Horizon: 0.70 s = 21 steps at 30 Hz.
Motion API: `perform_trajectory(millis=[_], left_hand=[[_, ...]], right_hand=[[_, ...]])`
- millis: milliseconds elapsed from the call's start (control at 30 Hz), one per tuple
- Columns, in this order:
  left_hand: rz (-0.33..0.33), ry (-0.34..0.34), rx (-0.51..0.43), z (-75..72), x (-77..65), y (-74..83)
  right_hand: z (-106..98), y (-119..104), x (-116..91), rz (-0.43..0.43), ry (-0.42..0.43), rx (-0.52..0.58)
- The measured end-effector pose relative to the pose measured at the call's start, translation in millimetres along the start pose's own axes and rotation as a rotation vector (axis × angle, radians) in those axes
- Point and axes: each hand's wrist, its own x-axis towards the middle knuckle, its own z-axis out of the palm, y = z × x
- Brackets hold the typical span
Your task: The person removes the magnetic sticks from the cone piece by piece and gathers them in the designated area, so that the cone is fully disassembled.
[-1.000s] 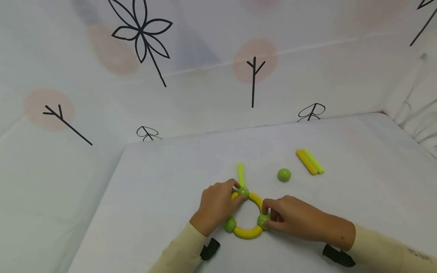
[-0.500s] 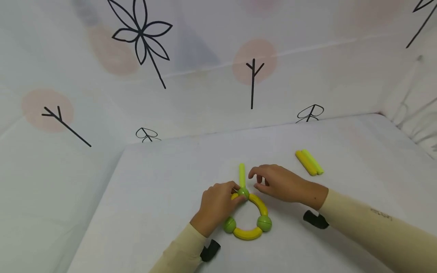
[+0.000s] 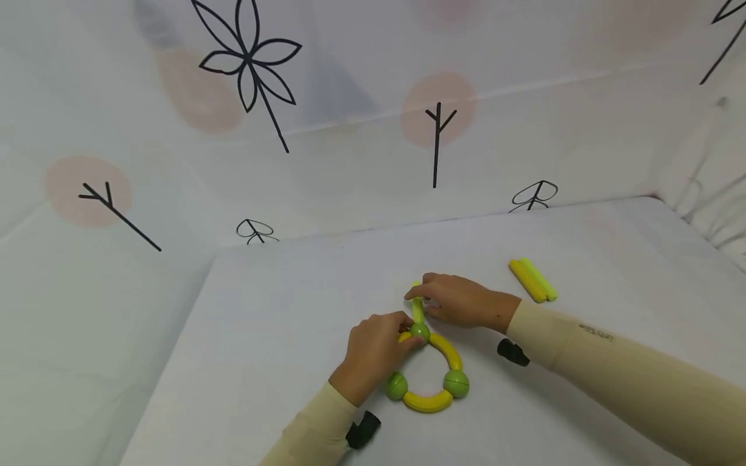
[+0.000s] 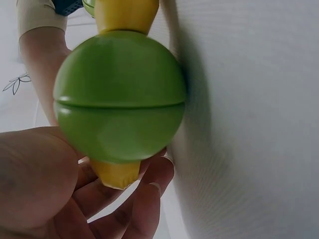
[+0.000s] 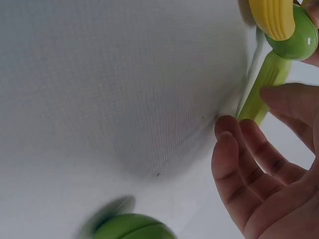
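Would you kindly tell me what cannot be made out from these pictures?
Head view: most of the left yellow stick, hidden by the left grip.
Head view: part of the nearer lime stick, covered by the right grip.
Head view: lettering on the right sleeve, too small to read.
Right wrist view: the lowest green ball, cut off by the bottom edge.
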Motion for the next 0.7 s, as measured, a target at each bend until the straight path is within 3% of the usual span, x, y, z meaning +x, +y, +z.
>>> perform_trajectory(millis=[233, 500, 700], left_hand=[[0.013, 0.006, 0.013, 0.9, -0.2, -0.8], [0.007, 0.006, 0.008, 2.1, -0.5, -1.9], [0.013, 0.005, 0.009, 1.6, -0.7, -1.8]], right_hand=[[2.8, 1.9, 4.7, -0.028, -0.028, -0.014], [4.8, 5.6, 7.3, -0.045, -0.024, 0.051], [6.8, 6.1, 9.0, -0.004, -0.022, 0.076]])
